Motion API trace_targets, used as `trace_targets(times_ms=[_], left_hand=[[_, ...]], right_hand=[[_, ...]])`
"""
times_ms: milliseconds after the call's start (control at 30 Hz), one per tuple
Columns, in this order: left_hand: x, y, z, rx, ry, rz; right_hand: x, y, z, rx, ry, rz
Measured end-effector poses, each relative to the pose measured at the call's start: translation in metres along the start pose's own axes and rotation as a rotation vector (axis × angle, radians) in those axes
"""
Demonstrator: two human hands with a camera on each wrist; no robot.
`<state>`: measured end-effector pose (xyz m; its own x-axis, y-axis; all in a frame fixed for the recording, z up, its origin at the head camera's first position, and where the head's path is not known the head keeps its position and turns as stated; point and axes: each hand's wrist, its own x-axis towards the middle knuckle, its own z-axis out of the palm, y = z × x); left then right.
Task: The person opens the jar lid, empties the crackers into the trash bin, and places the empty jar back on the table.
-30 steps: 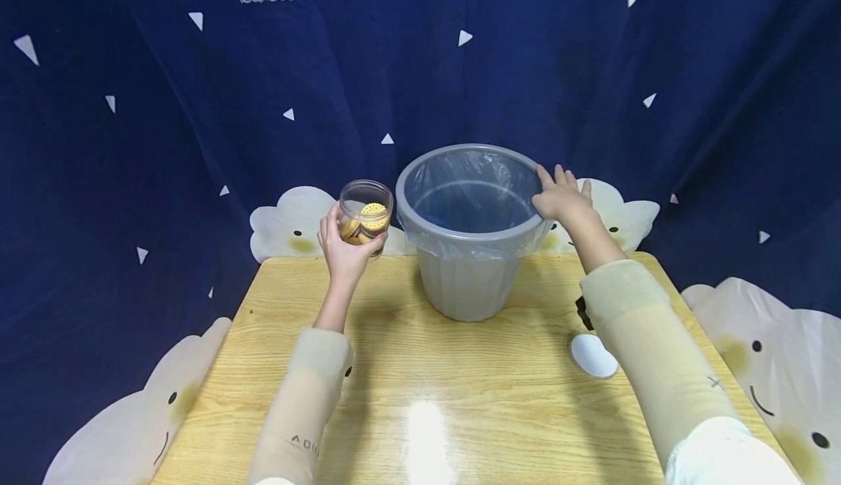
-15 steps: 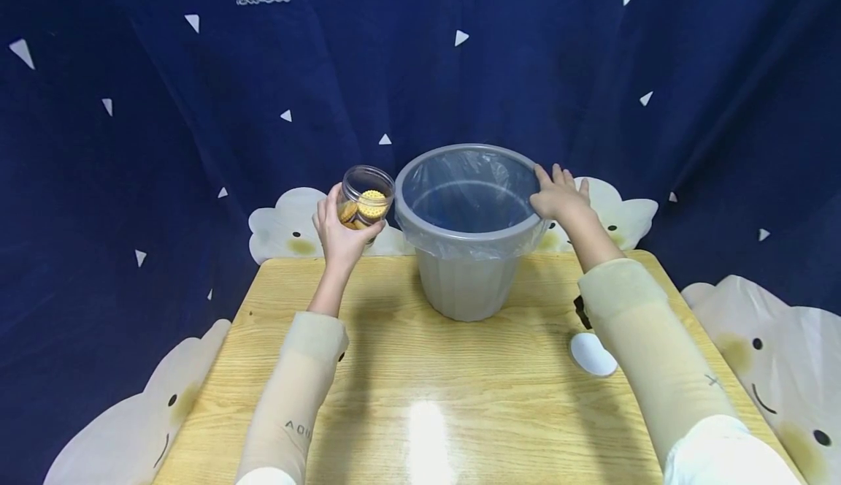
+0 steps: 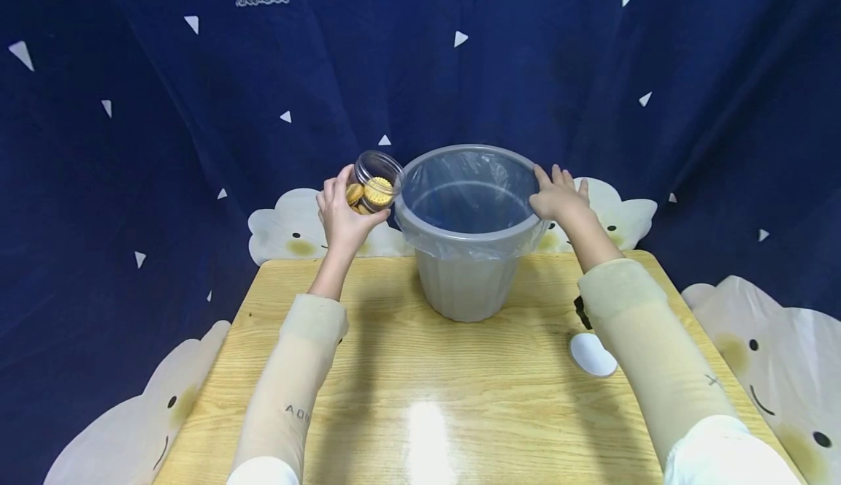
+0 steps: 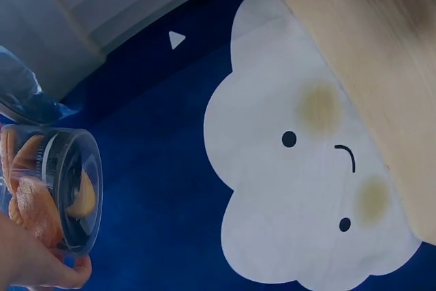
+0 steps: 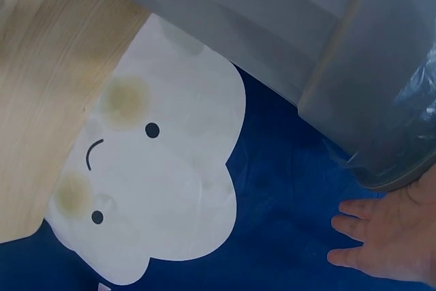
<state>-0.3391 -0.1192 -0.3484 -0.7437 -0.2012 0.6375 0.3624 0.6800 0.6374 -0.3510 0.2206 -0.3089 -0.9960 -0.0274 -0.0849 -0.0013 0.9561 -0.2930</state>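
In the head view my left hand (image 3: 342,215) grips a clear, lidless jar (image 3: 376,160) of round yellow sandwich cookies (image 3: 378,191). Tilted to the right, the jar has its mouth beside the left rim of a grey trash can (image 3: 468,280). The left wrist view shows the jar's base (image 4: 85,195) and the cookies through its wall. A clear plastic bag (image 3: 434,244) lines the can and folds over its rim. On the can's right rim rests my right hand (image 3: 560,194), fingers straight and spread; the right wrist view shows those fingers (image 5: 351,226) outside the can.
The can stands at the back of a wooden table (image 3: 394,383). A white round disc (image 3: 593,354), like a lid, lies on the right beside my sleeve (image 3: 647,339). Behind hangs a dark blue curtain (image 3: 342,54) with clouds and triangles.
The jar has risen, moved slightly right, and tipped from nearly upright toward the trash can in my left hand. My right hand has stayed on the rim.
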Motion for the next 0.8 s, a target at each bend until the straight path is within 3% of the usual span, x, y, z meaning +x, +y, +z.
trace_targets(times_ms=[533,800], left_hand=[[0.017,0.016,0.002,0.129,-0.078,0.037],[0.023,0.024,0.003,0.168,-0.106,0.094]], right_hand=[[-0.001,0.000,-0.001,-0.001,0.001,-0.002],[0.000,0.000,-0.001,-0.010,-0.005,0.000]])
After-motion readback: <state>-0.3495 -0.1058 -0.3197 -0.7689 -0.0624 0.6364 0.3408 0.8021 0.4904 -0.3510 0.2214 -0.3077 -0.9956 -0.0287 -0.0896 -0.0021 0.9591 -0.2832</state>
